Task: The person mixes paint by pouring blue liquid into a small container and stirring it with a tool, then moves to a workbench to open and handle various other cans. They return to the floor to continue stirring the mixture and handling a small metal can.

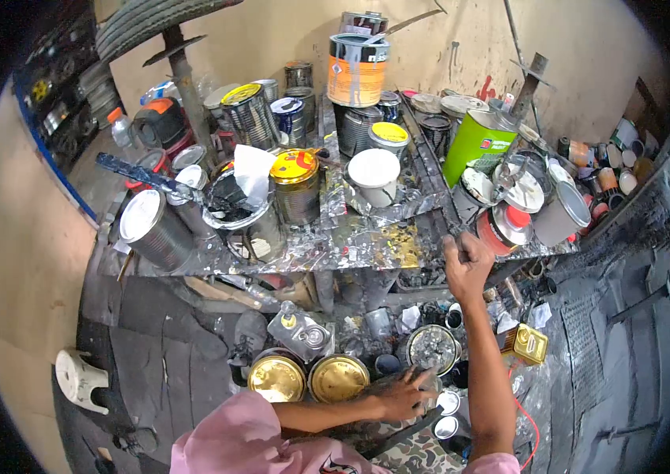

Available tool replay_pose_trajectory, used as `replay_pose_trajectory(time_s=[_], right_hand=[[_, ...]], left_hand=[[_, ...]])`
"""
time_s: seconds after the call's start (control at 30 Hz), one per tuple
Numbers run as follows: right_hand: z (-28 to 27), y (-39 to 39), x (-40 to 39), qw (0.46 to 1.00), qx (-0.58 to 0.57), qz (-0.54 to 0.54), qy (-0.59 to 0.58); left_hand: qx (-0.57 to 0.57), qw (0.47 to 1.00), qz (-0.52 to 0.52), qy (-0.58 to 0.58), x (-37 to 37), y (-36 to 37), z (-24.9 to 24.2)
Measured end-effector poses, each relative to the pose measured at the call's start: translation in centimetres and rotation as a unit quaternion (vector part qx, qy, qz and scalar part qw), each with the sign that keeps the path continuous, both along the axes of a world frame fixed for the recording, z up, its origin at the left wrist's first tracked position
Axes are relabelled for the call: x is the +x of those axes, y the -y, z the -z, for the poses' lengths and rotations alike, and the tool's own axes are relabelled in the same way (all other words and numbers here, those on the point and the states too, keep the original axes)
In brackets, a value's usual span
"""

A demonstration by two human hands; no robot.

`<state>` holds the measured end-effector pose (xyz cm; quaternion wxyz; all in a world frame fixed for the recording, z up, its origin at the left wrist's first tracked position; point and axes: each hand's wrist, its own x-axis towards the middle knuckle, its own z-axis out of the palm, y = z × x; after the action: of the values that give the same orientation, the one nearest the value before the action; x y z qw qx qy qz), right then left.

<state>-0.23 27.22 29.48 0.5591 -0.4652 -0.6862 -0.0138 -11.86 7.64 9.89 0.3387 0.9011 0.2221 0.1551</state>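
My right hand (pixel 468 262) is at the front edge of the paint-spattered bench (pixel 351 249), its fingers curled beside a red-capped can (pixel 506 227). What it holds, if anything, is too small to make out. Lower down, my left hand (pixel 406 396) has its fingers spread over the floor area, just below a round open tin (pixel 433 349) with a crusted grey top. Nothing shows in its grasp. Two gold-lidded cans (pixel 276 378) stand to the left of it, and two small white-topped cups (pixel 447 403) are to its right.
Paint cans crowd the bench, among them a green can (pixel 479 146) and an orange-labelled can (pixel 357 71). A dark-coated stick (pixel 141 174) juts from a bucket (pixel 250 237). A white stool (pixel 80 381) stands at left; a gold tin (pixel 525 344) lies right of my forearm.
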Motion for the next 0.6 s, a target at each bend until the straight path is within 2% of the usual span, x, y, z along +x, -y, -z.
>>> replay_pose_trajectory(time_s=[0.03,0.07,0.1,0.13,0.2,0.27,0.37,0.5,0.57,0.6], right_hand=[[-0.1,-0.1,-0.1,1.0,0.027,0.004,0.013],[-0.2,0.0,0.0,0.998,0.056,0.015,0.027],[-0.4,0.4,-0.1,0.998,0.048,0.034,0.034],[-0.2,0.3,0.1,0.998,0.022,0.036,0.038],[-0.2,0.4,0.2,0.998,0.039,0.047,0.019],[-0.4,0.7,0.2,0.999,-0.013,0.027,0.028],[-0.5,0.7,0.0,1.0,-0.005,0.022,0.012],[-0.3,0.5,0.1,0.999,0.029,0.022,-0.003],[0.2,0.3,0.1,0.999,0.039,0.017,-0.017],[0.1,0.4,0.1,0.998,0.048,0.005,-0.027]], left_hand=[[0.001,1.0,0.009,-0.002,-0.3,-0.1,-0.5],[-0.046,0.997,0.012,-0.053,-0.7,-0.4,-1.1],[-0.089,0.99,0.018,-0.106,-1.0,-0.7,-2.0],[-0.083,0.99,0.039,-0.109,-1.0,-0.8,-1.8],[-0.056,0.995,0.019,-0.085,-0.9,-0.6,-0.7],[-0.032,0.995,0.021,-0.087,-0.7,0.2,0.7],[-0.016,0.999,-0.028,-0.03,-0.5,0.9,0.9],[-0.03,0.999,-0.031,-0.026,-0.3,1.4,-0.7],[0.046,0.998,-0.045,0.012,-0.2,1.4,-0.9],[0.048,0.998,-0.04,0.009,-0.2,1.4,-1.1]])
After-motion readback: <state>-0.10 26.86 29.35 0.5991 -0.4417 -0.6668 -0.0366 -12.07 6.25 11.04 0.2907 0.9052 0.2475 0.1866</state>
